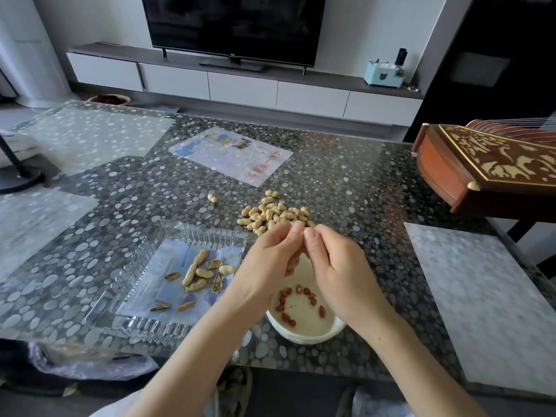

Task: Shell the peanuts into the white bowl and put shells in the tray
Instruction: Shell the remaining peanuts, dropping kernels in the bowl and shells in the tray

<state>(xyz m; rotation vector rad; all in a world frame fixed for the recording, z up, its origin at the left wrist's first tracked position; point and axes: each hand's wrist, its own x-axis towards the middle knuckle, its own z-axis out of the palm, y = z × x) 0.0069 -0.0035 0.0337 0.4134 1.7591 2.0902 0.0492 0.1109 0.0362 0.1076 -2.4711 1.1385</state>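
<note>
My left hand (270,260) and my right hand (334,263) meet above the white bowl (304,335), thumbs pressed together and fingers curled round something between them; that thing is hidden by the fingers. The bowl holds several red-skinned kernels (301,299). Left of it stands a clear glass tray (144,296) with several empty shells (201,273). A pile of unshelled peanuts (273,215) lies on the table just beyond my hands. One stray peanut (212,198) lies apart to the pile's left.
The pebble-patterned table (346,182) carries a printed paper sheet (231,155) at the back, frosted mats (481,302) at right and left, and a carved wooden instrument (487,167) at the far right edge. A TV cabinet (240,82) stands behind.
</note>
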